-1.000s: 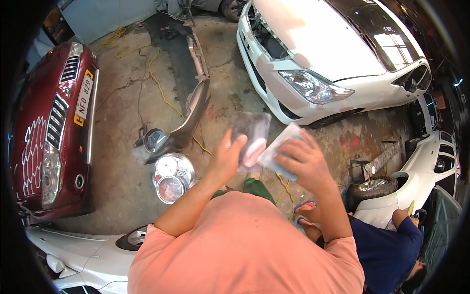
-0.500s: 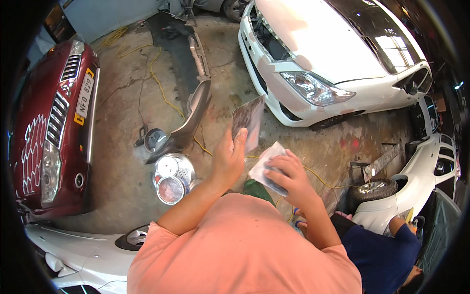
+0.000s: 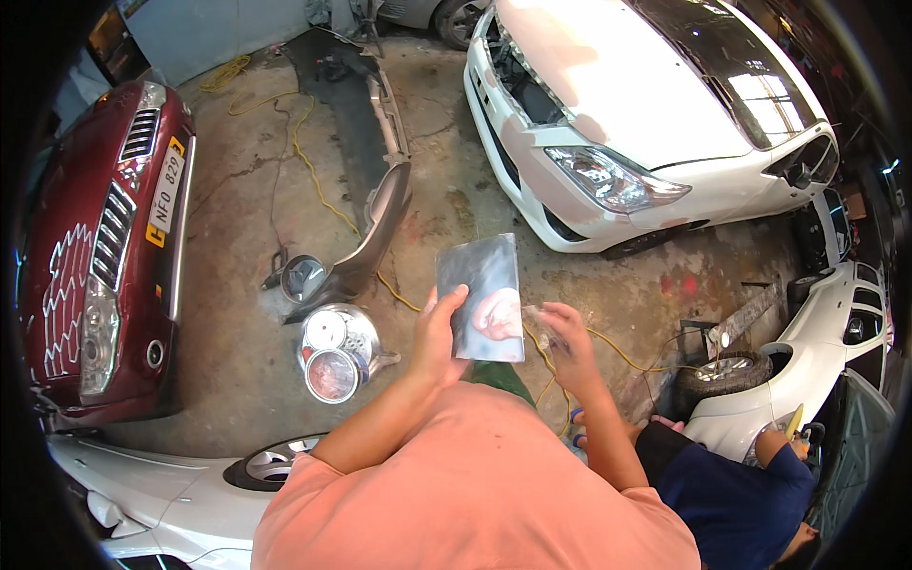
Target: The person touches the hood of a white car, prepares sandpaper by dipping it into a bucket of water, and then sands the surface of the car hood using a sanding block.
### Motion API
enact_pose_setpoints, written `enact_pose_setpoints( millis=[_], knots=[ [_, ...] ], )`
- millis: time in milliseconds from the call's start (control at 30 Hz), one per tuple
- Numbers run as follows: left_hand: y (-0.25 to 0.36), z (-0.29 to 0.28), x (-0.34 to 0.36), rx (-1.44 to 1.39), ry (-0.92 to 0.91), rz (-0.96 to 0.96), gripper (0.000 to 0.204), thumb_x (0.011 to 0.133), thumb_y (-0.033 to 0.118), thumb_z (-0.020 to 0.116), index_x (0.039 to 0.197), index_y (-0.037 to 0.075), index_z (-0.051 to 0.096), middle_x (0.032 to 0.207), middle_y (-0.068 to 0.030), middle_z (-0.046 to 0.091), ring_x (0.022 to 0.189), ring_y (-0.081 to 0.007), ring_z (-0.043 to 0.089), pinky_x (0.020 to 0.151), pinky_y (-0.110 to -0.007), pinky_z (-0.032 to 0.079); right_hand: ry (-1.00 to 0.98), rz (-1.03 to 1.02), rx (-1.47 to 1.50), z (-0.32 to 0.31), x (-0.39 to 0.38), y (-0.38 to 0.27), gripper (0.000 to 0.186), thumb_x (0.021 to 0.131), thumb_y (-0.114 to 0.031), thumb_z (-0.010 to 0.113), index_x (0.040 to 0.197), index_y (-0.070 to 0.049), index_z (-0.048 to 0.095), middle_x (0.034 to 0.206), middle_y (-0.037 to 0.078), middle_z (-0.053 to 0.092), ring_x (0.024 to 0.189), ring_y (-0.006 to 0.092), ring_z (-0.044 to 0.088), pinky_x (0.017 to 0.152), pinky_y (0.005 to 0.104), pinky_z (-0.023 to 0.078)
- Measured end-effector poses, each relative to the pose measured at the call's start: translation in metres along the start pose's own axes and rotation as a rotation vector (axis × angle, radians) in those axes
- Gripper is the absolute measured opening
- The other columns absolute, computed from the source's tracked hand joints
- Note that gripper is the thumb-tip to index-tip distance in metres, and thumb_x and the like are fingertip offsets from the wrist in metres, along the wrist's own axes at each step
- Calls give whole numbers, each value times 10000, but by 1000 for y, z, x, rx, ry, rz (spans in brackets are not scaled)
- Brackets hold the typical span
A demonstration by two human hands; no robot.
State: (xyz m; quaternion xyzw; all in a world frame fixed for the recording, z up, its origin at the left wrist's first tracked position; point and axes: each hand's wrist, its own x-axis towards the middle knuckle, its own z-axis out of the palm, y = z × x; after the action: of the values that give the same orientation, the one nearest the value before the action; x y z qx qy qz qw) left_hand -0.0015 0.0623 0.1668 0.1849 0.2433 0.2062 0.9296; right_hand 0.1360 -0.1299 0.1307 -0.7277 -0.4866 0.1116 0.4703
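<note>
My left hand grips a flat rectangular grey board by its left edge, thumb on top. A smooth pale-pink dollop of paste lies on the board's lower right. Close to the board's right edge, apart from it, is my right hand, its fingers bent round a thin, pale piece that is blurred and seen nearly edge-on. What that piece is, I cannot make out. On the floor to the left, a round metal tin with reddish residue stands against a silvery lid.
A white car with primer patches stands ahead right, a dark red car at left. A loose bumper and a yellow cord lie on the floor. A person in a navy shirt crouches at lower right by a tyre.
The board has come lower and tilted flat, so its face and the pink paste now show. My right hand has turned, and its pale piece shows edge-on instead of broad side.
</note>
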Motion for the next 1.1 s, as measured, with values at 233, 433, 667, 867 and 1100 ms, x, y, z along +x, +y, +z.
enact_pose_setpoints(
  millis=[233,433,667,867,1100],
  knots=[
    [-20,-3,6,204,-24,-114,330,982,203,566,1269,43,538,1152,-105,642,1031,-186,642,884,-359,551,451,375,1261,0,22,-15,547,746,134,540,1278,9,550,1207,123,630,1119,272,617,963,414,495],
    [0,-18,37,179,66,20,315,990,194,545,1264,37,539,1116,-106,658,983,-221,675,866,-398,573,301,232,1108,-17,-11,-35,601,711,165,573,1286,0,525,1227,159,612,1150,296,605,973,431,496],
    [-26,5,22,169,40,4,352,1021,214,549,1319,38,483,1222,-93,610,1111,-210,620,954,-369,524,178,-171,49,-10,-2,-64,534,786,143,613,1259,-94,537,1340,191,487,1196,334,540,972,436,475],
    [-26,16,16,174,41,53,336,1023,186,542,1315,34,479,1194,-87,612,1101,-199,618,949,-363,525,89,-184,-289,4,4,-35,647,754,45,748,1332,-160,543,1329,172,491,1192,400,524,986,467,473],
    [-2,18,5,526,-143,111,380,1033,217,528,1344,-1,498,1233,-93,623,1097,-169,603,933,-311,496,90,-188,-605,-65,26,-35,474,709,-3,708,1161,-142,679,1234,97,606,1189,331,552,1032,495,441]
  ],
)
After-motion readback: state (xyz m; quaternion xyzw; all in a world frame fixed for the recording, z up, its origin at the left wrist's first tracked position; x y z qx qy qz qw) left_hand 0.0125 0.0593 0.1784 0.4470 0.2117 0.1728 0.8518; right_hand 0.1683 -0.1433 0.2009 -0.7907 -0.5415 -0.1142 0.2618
